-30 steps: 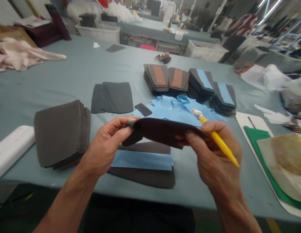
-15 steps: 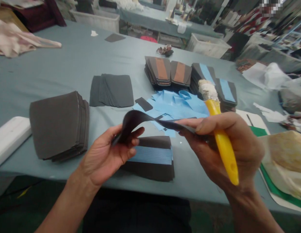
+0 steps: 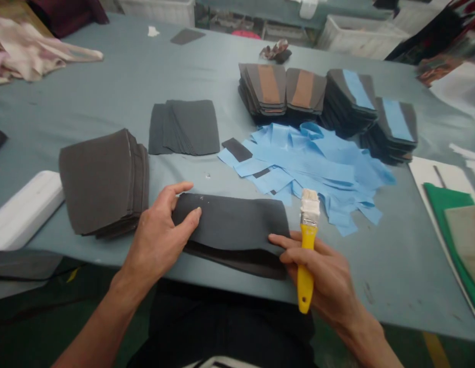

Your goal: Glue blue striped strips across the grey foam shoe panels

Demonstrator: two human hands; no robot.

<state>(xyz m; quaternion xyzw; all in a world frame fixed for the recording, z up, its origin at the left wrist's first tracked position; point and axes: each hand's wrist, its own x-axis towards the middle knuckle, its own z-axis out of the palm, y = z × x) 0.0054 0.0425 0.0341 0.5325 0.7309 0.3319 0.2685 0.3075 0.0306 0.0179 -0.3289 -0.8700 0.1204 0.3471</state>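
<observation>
A dark grey sheet (image 3: 230, 222) lies over a stack of dark pieces (image 3: 237, 261) at the table's near edge, its front edge slightly raised. My left hand (image 3: 161, 230) grips the sheet's left end, thumb on top. At the right end, the fingers of my right hand (image 3: 322, 271) hold the sheet's corner. That same hand also carries a paintbrush (image 3: 307, 255) with a yellow handle, its whitened bristles pointing away from me. The blue strip seen on the stack earlier is hidden under the sheet.
Left stands a thick stack of dark pieces (image 3: 99, 184) beside a white bar-shaped object (image 3: 26, 209). Grey sheets (image 3: 191, 128) lie fanned beyond. Blue strips (image 3: 310, 158) are heaped right of centre, before stacks with brown bands (image 3: 268, 84) and blue bands (image 3: 358, 89). Green material (image 3: 448, 209) lies far right.
Both hands have lowered the curved sheet, which now lies flatter over the stack and covers its blue strip. The brush came down with my right hand. The view has tilted downward.
</observation>
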